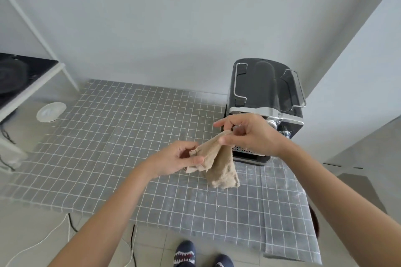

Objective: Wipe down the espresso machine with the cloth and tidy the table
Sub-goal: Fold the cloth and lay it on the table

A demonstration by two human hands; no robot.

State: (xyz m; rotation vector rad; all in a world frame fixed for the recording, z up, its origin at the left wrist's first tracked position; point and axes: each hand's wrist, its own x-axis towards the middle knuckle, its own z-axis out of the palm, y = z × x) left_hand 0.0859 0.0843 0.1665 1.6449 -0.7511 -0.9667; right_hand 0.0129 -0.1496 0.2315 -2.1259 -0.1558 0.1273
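A beige cloth (pixel 221 169) hangs above the table, held at two spots. My left hand (pixel 173 159) pinches its lower left corner, and my right hand (pixel 249 134) pinches its upper edge. The lower end of the cloth droops down to the grey checked tablecloth (pixel 121 128). Behind my right hand, at the table's back right, stands the black and chrome espresso machine (pixel 267 91), whose front is partly hidden by that hand.
A small white dish (pixel 51 111) lies on the floor left of the table. A white-framed stand with a black top (pixel 26 71) is at the far left. Cables (pixel 71 221) trail on the floor below the table's front edge. My feet (pixel 186 253) show at the bottom.
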